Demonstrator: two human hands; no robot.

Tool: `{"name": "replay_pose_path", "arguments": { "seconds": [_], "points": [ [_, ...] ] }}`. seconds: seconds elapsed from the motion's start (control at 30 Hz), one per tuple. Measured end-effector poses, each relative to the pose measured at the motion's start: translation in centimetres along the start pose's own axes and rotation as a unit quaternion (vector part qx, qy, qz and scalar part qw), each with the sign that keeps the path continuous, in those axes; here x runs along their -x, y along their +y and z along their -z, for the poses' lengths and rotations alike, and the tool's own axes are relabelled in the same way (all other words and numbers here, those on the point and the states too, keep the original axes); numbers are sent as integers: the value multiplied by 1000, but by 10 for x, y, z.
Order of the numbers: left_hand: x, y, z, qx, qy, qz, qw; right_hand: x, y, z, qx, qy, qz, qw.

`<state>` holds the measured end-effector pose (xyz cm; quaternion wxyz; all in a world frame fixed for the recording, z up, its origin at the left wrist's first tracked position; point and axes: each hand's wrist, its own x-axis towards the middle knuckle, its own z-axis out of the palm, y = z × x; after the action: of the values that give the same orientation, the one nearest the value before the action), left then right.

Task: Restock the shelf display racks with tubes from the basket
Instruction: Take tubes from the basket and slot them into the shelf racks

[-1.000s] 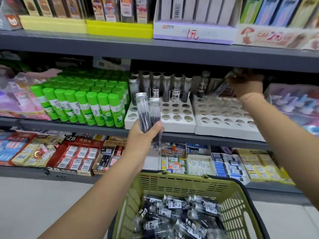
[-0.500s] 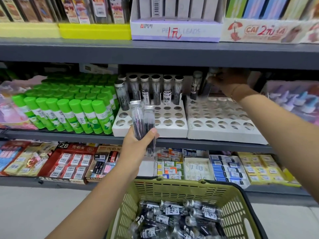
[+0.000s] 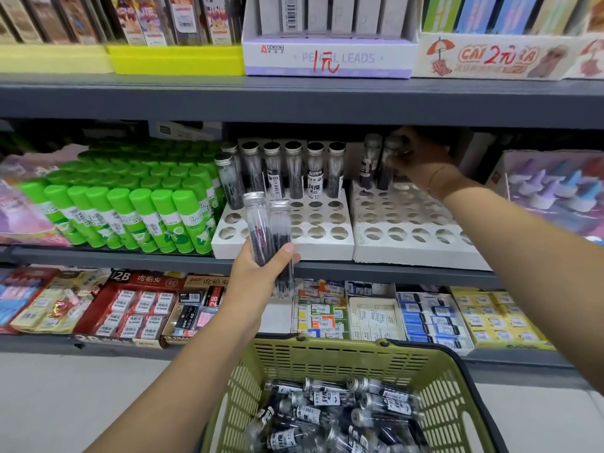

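Observation:
My left hand (image 3: 261, 276) grips two clear tubes (image 3: 269, 227) with silver caps, upright in front of the left white rack (image 3: 284, 246). That rack holds several tubes (image 3: 294, 168) along its back row. My right hand (image 3: 420, 158) reaches to the back of the right white rack (image 3: 411, 240) and is closed on a tube (image 3: 387, 165) standing in a back hole, beside another tube (image 3: 369, 161). The green basket (image 3: 327, 361) below holds several loose tubes (image 3: 336, 413).
Green glue sticks (image 3: 130, 210) crowd the shelf left of the racks. A box of purple and blue items (image 3: 555, 188) sits to the right. The upper shelf edge (image 3: 294, 99) overhangs the racks. Packets of erasers and leads fill the lower shelf (image 3: 327, 312).
My right hand has brought its tube down upright into the back row of the right rack. My left hand keeps its two tubes in about the same spot.

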<state>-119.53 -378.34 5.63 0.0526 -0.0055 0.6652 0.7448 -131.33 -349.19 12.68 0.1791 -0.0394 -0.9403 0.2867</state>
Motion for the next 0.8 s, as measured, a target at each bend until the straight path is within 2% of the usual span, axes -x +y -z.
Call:
{"name": "replay_pose_path", "arguments": {
  "seconds": [0.13, 0.2, 0.27, 0.3, 0.37, 0.43, 0.5, 0.67, 0.8],
  "points": [
    [1, 1, 1, 4, 1, 2, 1000, 4, 1, 2, 9, -14, -4, 1000],
    [0, 1, 4, 16, 3, 5, 1000, 13, -6, 2, 29, 31, 2, 999],
    [1, 1, 7, 23, 2, 11, 1000, 30, -21, -3, -21, 100, 15, 995],
    [1, 0, 8, 22, -2, 14, 1000, 44, -34, -7, -91, 94, 12, 991],
    [4, 0, 8, 19, -14, 18, 1000, 81, -64, -22, -202, -15, 18, 979],
    [6, 0, 8, 20, -23, 18, 999, 114, -93, -35, -261, -152, 47, 952],
    [8, 2, 7, 21, -26, 14, 999, 128, -110, -46, -313, -210, 73, 923],
    [9, 7, 13, -2, -4, -23, 1000, 119, -130, -54, -353, -213, 76, 908],
    [0, 6, 32, -30, 80, -66, 994, 94, -142, -45, -374, -130, 103, 913]
  ]
}}
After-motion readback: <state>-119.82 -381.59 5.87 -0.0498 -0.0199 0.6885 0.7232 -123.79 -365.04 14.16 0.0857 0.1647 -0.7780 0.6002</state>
